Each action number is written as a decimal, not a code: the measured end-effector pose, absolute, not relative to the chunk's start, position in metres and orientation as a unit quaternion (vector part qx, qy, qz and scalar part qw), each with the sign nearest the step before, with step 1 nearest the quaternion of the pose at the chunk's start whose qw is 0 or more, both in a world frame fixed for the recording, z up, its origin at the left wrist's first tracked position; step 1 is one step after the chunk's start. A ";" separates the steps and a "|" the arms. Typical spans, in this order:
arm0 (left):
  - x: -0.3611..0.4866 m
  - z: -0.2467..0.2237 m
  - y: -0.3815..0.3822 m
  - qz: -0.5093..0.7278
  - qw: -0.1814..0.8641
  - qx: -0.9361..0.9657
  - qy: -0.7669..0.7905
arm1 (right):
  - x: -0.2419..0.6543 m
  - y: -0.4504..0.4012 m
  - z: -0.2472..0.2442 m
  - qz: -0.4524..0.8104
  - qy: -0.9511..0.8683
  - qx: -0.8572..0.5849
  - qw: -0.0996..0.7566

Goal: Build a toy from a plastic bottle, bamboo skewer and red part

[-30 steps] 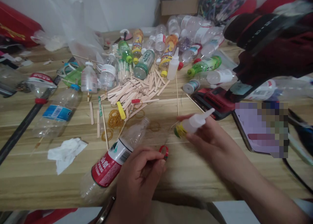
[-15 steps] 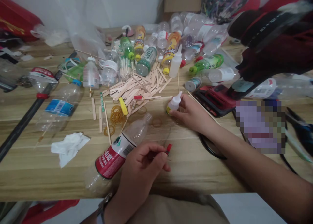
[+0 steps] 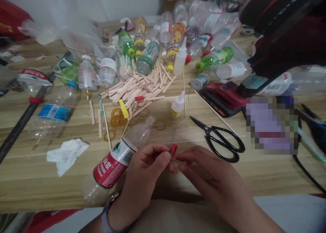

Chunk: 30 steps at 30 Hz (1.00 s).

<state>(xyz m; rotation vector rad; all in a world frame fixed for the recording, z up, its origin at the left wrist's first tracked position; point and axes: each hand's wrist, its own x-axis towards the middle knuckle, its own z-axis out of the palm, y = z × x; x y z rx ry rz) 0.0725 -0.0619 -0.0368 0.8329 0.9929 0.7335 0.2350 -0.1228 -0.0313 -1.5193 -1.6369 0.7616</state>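
Between its thumb and fingers, my left hand pinches a small red piece. A thin thread runs up from it over the wood. Close on the right, my right hand has thumb and forefinger near the red piece; whether they pinch the thread is too small to tell. A clear bottle with a red label lies left of my left hand. The small glue bottle with a white nozzle stands upright beyond my hands. Black-handled scissors lie beyond my right hand.
A pile of wooden sticks and rubber bands lie mid-table. Plastic bottles crowd the back. A red and black power tool stands at the right. Crumpled tissue and a blue-labelled bottle lie at the left.
My right hand has let go of the small glue bottle and come back beside my left hand. The scissors, hidden under my right arm before, now show. The view has shifted slightly.
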 end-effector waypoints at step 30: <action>0.070 -0.034 -0.060 0.246 0.774 0.400 0.424 | 0.236 -0.124 -0.034 0.422 -0.511 -0.630 0.404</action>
